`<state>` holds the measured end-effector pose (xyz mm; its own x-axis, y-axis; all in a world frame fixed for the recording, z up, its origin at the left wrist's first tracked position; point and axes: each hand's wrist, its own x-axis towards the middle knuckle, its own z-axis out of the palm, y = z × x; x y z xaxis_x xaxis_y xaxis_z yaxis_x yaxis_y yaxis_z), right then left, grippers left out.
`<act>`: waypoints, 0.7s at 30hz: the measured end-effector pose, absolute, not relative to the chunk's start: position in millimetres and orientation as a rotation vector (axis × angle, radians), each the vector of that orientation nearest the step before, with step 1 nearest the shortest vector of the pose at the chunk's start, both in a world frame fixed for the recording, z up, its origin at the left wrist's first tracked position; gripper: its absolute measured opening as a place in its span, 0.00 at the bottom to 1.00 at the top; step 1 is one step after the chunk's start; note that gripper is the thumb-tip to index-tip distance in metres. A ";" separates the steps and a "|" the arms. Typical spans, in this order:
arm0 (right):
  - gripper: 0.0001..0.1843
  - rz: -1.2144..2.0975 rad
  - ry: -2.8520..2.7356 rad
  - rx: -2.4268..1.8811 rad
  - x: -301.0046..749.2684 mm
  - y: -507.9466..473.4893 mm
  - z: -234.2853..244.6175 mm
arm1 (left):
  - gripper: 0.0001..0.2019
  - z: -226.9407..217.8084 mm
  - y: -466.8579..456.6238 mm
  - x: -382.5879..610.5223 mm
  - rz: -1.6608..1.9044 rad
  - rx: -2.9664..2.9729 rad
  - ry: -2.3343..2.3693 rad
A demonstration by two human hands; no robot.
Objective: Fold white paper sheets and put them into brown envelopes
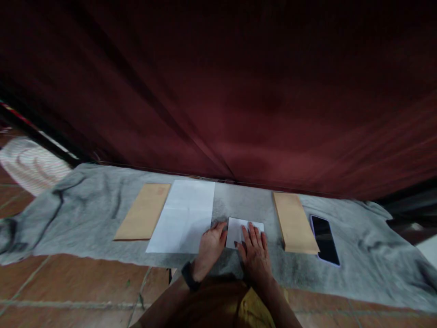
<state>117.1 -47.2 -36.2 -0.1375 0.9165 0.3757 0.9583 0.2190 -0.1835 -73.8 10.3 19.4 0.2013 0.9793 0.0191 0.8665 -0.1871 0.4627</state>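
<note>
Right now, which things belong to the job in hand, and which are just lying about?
Likely in use: small white paper under the right hand; large white sheet; left brown piece; right brown piece.

Probably idle: phone; white object, far left.

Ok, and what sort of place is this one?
Perhaps a patio or a simple home space; I can't tell whether it's indoors. The orange tile floor, the grey cloth spread as a work surface, and the dark red sheet behind suggest it.

We see dark red cloth beyond the far edge of the tabletop and brown floor tiles past its near edge.
</note>
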 end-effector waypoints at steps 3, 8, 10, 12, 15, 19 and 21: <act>0.31 -0.171 -2.103 -1.721 117.2 -48.1 -38.2 | 0.15 19.6 20.4 -109.7 0.646 2.095 1.825; 0.32 -0.199 -2.096 -1.717 116.6 -48.9 -37.8 | 0.17 27.3 41.7 -197.1 0.744 1.939 2.205; 0.34 -0.199 -2.087 -1.714 116.4 -48.8 -37.9 | 0.21 31.9 46.1 -232.0 0.671 1.858 2.392; 0.34 -0.201 -2.089 -1.714 116.6 -48.6 -38.6 | 0.26 36.1 46.4 -262.0 0.575 1.729 2.600; 0.34 -0.205 -2.094 -1.710 117.1 -48.3 -40.4 | 0.35 40.4 42.2 -293.7 0.410 1.505 2.759; 0.34 -0.233 -2.102 -1.712 117.4 -48.1 -41.7 | 0.38 44.0 38.5 -312.7 0.220 1.370 2.754; 0.33 -0.245 -2.107 -1.719 117.3 -47.9 -41.4 | 0.38 46.1 39.6 -318.0 0.187 1.360 2.783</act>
